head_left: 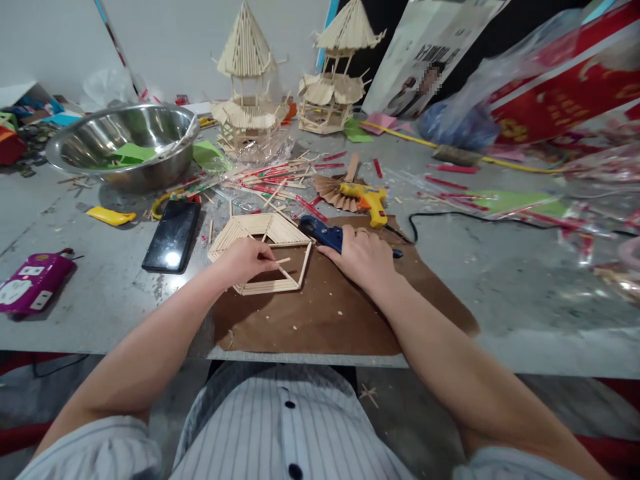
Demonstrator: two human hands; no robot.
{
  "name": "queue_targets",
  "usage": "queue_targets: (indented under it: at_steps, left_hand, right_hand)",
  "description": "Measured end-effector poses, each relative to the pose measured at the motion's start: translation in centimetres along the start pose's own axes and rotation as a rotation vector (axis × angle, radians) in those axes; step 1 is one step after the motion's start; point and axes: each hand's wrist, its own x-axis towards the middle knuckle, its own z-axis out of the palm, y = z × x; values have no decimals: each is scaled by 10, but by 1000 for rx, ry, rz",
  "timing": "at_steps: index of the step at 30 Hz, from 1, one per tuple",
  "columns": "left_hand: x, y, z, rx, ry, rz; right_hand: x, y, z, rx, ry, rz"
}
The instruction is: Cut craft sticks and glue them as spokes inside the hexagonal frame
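My left hand [247, 259] is closed in a pinch on a short thin wooden stick [283, 260], over a flat, many-sided frame [273, 287] built from pale sticks. Rows of sticks fill part of the frame's far and left sides; its near right part has an opening. Just right of the frame, my right hand [367, 255] is wrapped over a blue-handled cutter [325, 233], whose dark head points left at the frame's corner. The palm hides much of its handle. Beneath the frame and the cutter lies a brown sheet [320, 320].
A yellow glue gun [369, 200] with a black cord lies behind my right hand. To the left are a phone [171, 237], a yellow knife [111, 215], a purple packet [36, 283] and a steel bowl [173, 163]. Stick pagodas [246, 117] stand behind scattered red-tipped sticks [270, 183].
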Motion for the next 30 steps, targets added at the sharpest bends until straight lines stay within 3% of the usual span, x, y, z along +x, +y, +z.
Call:
queue_targets:
  at_steps: [9,30]
  left_hand:
    - [-5,7,0,50,-159,7]
    - [-6,0,-5,75,-286,-13]
  right_hand:
    - [2,5,3,4,-20,-37]
    - [4,6,8,30,-17,-56]
